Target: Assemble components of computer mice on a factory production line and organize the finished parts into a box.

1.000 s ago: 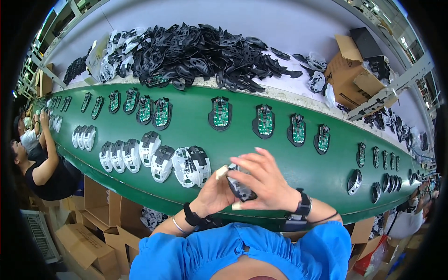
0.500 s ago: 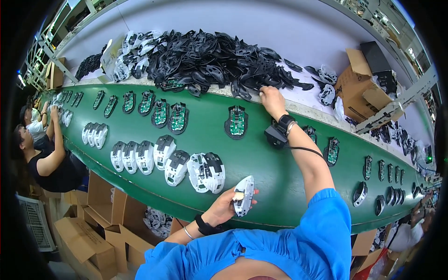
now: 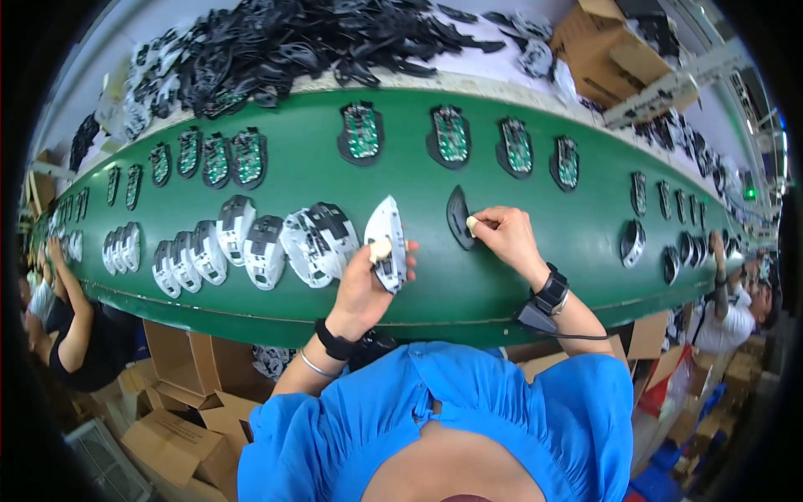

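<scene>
My left hand (image 3: pixel 358 293) is closed around a white mouse shell (image 3: pixel 387 222), which stands tilted with its narrow end up and its side facing me. A pale finger cot covers the left thumb and presses on the shell. To its right, my right hand (image 3: pixel 512 243) pinches a thin black curved side panel (image 3: pixel 457 213) by its edge, just above the green belt (image 3: pixel 326 180). The panel and the white shell are apart. Left of my left hand lie several white mouse shells with black tops (image 3: pixel 264 251), close together.
Mouse bases with green circuit boards (image 3: pixel 361 134) run in a row along the belt's far side. A heap of black plastic panels (image 3: pixel 276 54) lies behind it. A cardboard box (image 3: pixel 606 58) stands at the back right. Co-workers sit at both ends; open cartons (image 3: pixel 180 439) stand below left.
My right hand has come back from the black heap to the near side of the belt with a black side panel. The view has shifted; my left hand still holds the white shell.
</scene>
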A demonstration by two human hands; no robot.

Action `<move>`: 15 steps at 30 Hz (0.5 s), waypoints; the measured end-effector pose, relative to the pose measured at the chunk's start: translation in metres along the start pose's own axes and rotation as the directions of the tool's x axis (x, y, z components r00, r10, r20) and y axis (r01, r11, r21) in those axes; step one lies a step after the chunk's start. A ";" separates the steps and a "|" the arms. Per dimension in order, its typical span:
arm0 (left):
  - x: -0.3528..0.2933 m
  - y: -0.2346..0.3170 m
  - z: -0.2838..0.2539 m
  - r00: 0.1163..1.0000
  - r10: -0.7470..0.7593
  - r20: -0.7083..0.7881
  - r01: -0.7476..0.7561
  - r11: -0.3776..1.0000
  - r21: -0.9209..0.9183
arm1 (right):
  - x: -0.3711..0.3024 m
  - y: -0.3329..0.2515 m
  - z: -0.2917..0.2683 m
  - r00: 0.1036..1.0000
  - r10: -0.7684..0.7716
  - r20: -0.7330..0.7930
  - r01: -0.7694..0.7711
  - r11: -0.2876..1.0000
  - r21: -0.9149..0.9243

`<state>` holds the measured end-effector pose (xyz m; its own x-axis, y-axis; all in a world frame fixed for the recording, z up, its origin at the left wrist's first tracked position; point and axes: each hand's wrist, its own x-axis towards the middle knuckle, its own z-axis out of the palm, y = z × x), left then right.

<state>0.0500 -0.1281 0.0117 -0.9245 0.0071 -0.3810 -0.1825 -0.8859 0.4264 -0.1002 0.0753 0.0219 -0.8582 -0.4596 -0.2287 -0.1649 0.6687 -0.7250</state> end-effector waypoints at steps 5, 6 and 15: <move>0.007 0.001 0.011 0.998 0.066 -0.006 -0.065 0.991 0.115 | -0.004 -0.001 -0.004 0.934 -0.293 -0.205 0.259 0.949 -0.180; 0.006 0.001 0.014 0.996 0.084 -0.022 -0.080 0.988 0.129 | -0.002 0.000 -0.003 0.933 -0.294 -0.208 0.261 0.950 -0.173; 0.006 -0.004 0.024 0.957 0.281 -0.076 -0.251 0.929 0.271 | -0.024 -0.049 0.002 0.991 -0.107 -0.079 0.132 0.722 0.679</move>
<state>0.0374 -0.1133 0.0269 -0.9105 -0.2770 -0.3068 -0.0278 -0.6995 0.7141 -0.0706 0.0524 0.0620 -0.8713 -0.4808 -0.0980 0.0980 0.0253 -0.9949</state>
